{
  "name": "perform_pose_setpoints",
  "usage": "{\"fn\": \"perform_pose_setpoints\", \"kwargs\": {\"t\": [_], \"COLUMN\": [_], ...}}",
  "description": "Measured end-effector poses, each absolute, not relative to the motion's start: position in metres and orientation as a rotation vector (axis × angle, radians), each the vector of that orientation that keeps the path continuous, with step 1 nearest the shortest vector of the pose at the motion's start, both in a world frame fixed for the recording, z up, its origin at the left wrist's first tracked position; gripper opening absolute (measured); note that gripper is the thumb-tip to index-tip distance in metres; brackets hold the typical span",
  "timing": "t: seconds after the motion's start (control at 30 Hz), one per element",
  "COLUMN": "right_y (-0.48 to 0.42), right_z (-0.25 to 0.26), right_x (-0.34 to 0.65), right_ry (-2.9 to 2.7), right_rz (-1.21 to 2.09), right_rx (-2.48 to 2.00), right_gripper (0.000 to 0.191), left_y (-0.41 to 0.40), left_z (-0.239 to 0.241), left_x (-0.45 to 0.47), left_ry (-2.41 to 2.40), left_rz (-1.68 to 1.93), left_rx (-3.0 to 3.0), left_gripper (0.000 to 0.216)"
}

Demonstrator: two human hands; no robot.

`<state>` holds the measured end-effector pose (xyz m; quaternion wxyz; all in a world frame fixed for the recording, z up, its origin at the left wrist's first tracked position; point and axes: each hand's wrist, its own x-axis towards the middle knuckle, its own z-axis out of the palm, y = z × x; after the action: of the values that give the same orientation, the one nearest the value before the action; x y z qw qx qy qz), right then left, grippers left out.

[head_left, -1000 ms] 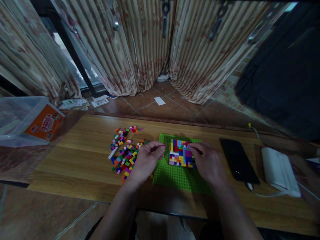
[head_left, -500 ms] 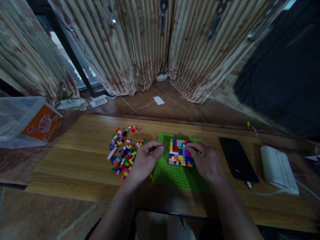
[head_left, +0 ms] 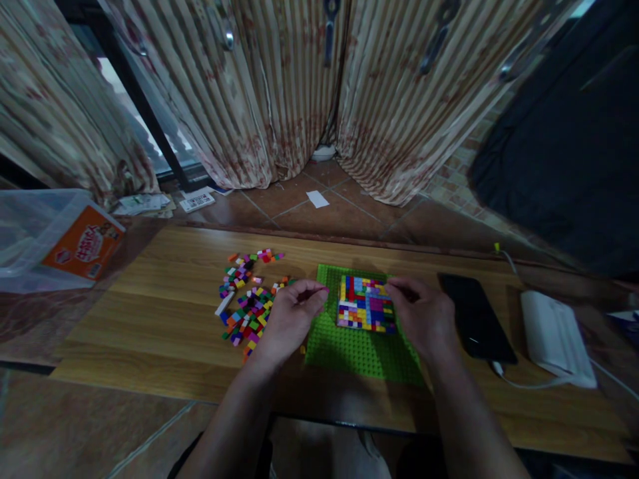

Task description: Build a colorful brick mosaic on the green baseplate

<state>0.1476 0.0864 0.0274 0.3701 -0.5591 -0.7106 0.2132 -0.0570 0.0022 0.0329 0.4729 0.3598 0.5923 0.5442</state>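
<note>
Head view. Left hand [head_left: 293, 314]: over the left edge of the green plate [head_left: 359, 360], thumb and forefinger closed in a pinch on a small pink brick [head_left: 326, 290]; only a sliver of the brick shows. Right hand [head_left: 426, 316]: thumb and forefinger bent, tips close together at the upper right edge of the panel [head_left: 362, 307]. Whether they grip a brick, and any gap between them, cannot be told; the hand itself hides the spot.

Panel: flat, roughly square, many-coloured, lying on the upper middle of the plate, between the two hands. Yellow, red, blue, white and purple areas visible. Plate lies flat on the wooden table [head_left: 144, 299], its studs bare below the panel.

Loose bricks [head_left: 252, 316]: scattered heap left of the plate, partly behind the left hand, with a thinner trail curving along its far side. A long white piece [head_left: 224, 303] lies at the heap's left edge.

Right of the right hand: black phone [head_left: 476, 319], flat, cable [head_left: 532, 386] plugged into its near end. White box [head_left: 556, 339] stands just beyond it, farther right.
</note>
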Motion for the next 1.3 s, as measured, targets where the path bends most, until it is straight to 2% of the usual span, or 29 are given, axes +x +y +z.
{"fn": "perform_pose_setpoints", "kwargs": {"t": [0.23,0.4,0.6,1.07,1.2,1.3], "right_y": [0.092,0.095,0.097,0.094,0.084,0.072], "right_z": [0.023,0.019,0.014,0.014,0.025,0.035], "right_x": [0.142,0.137,0.136,0.138,0.135,0.126], "right_ry": [-1.805,-1.828,-1.685,-1.675,-1.713,-1.801], "right_rz": [0.584,0.699,0.858,0.916,0.633,0.677], "right_rx": [-1.588,-1.626,-1.648,-1.59,-1.371,-1.099], "right_gripper": [0.049,0.053,0.05,0.049,0.035,0.023], "left_y": [0.002,0.002,0.002,0.002,0.001,0.001], "left_z": [0.034,0.038,0.039,0.039,0.039,0.036], "left_x": [-0.056,-0.056,-0.056,-0.05,-0.047,-0.047], "left_ry": [1.444,1.442,1.458,1.389,1.302,1.214], "left_rz": [1.344,1.356,1.343,1.346,1.366,1.388], "left_rx": [0.877,0.866,0.876,0.785,0.693,0.627], "left_gripper": [0.018,0.016,0.018,0.021,0.021,0.021]}}
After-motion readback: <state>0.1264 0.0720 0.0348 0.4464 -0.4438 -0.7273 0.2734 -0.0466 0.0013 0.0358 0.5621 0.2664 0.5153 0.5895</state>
